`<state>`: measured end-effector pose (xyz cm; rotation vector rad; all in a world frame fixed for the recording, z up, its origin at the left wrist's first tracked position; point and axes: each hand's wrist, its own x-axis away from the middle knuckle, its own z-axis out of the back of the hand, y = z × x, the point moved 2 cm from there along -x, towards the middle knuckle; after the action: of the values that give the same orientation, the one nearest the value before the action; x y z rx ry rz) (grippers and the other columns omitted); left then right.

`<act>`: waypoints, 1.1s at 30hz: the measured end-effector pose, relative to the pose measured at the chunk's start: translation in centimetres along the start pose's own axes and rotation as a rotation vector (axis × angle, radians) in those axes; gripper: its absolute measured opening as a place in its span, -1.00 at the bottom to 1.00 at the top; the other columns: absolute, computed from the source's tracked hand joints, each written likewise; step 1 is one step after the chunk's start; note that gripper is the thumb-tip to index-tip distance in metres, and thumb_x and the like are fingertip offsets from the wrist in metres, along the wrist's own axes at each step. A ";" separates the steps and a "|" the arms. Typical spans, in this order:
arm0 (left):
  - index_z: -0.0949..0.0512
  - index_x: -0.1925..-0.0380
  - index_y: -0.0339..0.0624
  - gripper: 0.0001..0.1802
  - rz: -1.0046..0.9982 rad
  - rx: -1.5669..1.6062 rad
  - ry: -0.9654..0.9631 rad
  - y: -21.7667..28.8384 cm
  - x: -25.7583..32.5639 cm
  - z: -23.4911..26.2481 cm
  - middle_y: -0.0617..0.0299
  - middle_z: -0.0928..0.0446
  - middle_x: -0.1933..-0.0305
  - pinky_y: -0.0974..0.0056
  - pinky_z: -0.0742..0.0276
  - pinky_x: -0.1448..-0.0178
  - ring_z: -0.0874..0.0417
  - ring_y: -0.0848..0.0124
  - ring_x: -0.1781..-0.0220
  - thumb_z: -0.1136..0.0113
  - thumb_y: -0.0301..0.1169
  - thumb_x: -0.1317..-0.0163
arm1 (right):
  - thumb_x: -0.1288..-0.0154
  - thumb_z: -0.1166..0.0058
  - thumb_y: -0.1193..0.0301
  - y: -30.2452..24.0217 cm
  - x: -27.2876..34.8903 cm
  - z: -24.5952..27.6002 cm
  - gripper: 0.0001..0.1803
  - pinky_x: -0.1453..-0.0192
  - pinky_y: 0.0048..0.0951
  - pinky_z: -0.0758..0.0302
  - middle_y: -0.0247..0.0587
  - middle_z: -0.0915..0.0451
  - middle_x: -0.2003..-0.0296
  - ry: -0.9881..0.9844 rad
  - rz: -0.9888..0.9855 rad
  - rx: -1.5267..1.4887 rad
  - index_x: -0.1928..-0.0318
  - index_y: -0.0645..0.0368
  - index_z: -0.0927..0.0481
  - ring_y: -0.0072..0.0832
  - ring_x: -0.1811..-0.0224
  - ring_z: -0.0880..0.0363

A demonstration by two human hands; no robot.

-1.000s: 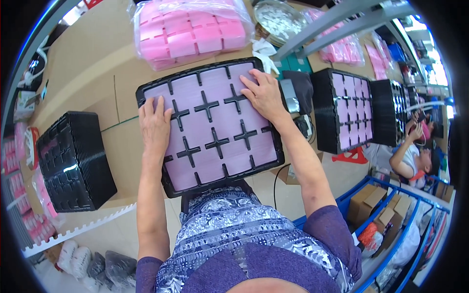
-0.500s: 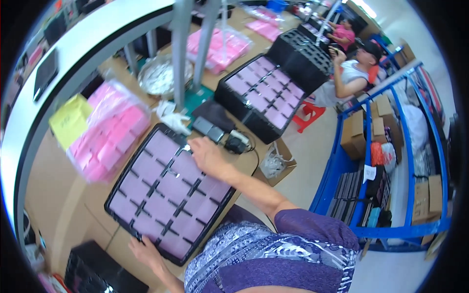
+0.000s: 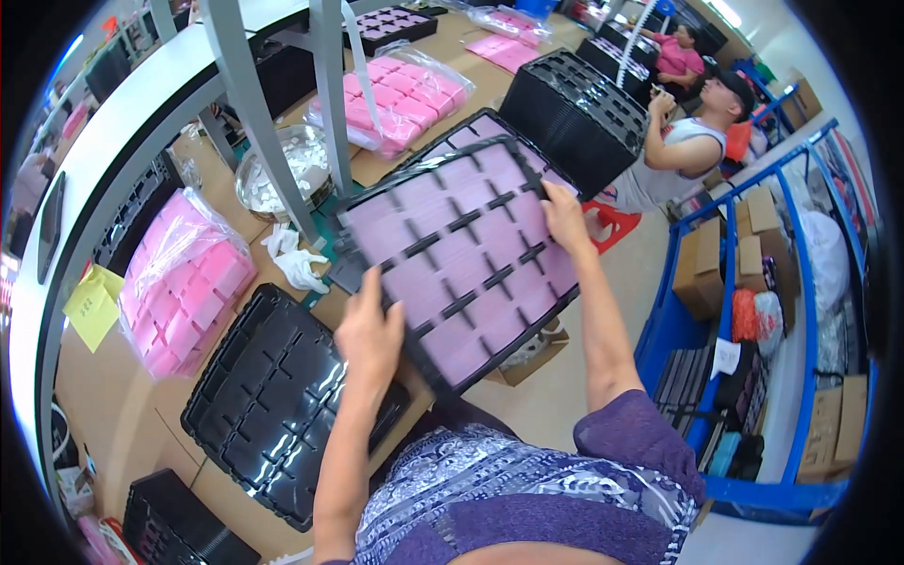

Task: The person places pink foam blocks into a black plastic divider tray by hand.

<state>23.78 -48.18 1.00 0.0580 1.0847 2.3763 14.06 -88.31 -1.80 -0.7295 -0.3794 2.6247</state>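
Between 2 hands, a black tray (image 3: 459,254) holds pink pads (image 3: 414,282).

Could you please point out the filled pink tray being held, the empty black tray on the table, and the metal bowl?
Filled pink tray (image 3: 461,254), head view: a central pink compartment.
Empty black tray (image 3: 273,395), head view: its middle cells.
Metal bowl (image 3: 252,193), head view: its left rim.

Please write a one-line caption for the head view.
Both hands, left hand and right hand, hold a pink-filled black tray above the workbench.
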 end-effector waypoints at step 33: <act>-0.55 0.02 -0.24 -0.69 0.124 -0.291 0.741 2.5 14.5 6.4 0.13 -0.56 0.27 0.16 -0.60 0.17 -0.60 0.17 0.28 -0.21 -0.56 -0.20 | -0.43 -0.11 0.51 -17.1 -4.6 -7.5 -0.71 -0.10 -0.47 -0.55 -0.10 -0.72 0.05 -0.570 0.231 -0.841 -0.09 0.38 -0.62 -0.54 0.02 -0.65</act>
<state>11.71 -38.16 4.68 -0.9455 1.0297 2.7107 26.79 -74.00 0.09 -0.2100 -1.7108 2.8073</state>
